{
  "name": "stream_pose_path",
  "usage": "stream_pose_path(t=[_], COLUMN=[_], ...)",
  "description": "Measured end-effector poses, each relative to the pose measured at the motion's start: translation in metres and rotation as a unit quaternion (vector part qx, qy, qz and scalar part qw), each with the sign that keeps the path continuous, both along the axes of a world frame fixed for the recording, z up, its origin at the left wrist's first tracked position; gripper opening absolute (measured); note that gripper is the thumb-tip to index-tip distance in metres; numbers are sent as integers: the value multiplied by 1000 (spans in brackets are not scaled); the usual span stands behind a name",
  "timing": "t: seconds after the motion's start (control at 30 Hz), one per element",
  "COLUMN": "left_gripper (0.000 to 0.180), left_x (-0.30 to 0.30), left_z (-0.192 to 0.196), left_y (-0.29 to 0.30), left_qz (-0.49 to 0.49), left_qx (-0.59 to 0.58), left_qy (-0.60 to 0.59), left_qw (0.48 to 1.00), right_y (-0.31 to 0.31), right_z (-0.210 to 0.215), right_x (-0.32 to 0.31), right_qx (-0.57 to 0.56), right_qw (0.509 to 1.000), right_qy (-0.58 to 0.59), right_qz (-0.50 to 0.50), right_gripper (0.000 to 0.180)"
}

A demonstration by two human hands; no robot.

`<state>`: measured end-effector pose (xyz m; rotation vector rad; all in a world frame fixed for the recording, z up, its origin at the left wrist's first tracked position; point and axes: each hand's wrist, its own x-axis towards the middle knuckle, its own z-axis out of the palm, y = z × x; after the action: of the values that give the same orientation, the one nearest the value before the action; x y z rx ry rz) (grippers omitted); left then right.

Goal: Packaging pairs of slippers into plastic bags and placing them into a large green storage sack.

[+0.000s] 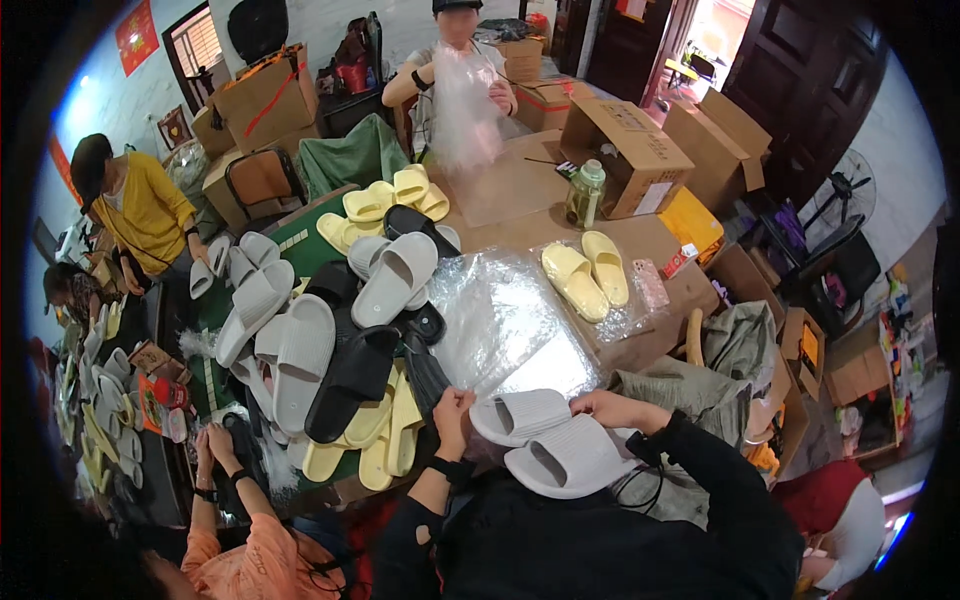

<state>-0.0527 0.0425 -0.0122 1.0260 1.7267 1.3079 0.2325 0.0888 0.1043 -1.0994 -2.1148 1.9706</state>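
A pair of light grey slippers lies close in front of my body at the table's near edge, one overlapping the other. My right hand is closed at the far edge of the pair, its fingertips on the upper slipper. Just left of the pair, my left hand has its fingers pinched together; what they hold is too small to make out. Beyond my hands lies a stack of clear plastic bags, shiny with glare. A black slipper rests beside my left hand.
Grey, black and yellow slippers are heaped on the left. A yellow pair lies right of the bags, near a green bottle and an open carton. Across the table a person lifts clear plastic; an orange-sleeved co-worker sits left.
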Motion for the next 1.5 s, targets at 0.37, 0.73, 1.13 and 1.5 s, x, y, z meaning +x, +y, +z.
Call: stream_pose_path(t=[0.37, 0.73, 1.13, 1.5], left_gripper=[33, 18, 20, 16], left_x=[1, 19, 18, 9], left_z=[-37, 26, -4, -6], left_y=[2, -7, -1, 10], left_qz=[-256, -148, -67, -40], left_qx=[-117, 45, 28, 32], left_qy=[101, 259, 72, -132], left_qw=[954, 953, 995, 990], right_y=[16, 11, -1, 5], right_z=[-7, -29, -21, 14], right_x=[0, -1, -3, 2], right_qx=[1, 226, 282, 130], right_qw=[986, 954, 932, 989], right_qy=[-91, -181, -220, -28], right_qz=[142, -74, 49, 63], right_gripper=[12, 31, 20, 19])
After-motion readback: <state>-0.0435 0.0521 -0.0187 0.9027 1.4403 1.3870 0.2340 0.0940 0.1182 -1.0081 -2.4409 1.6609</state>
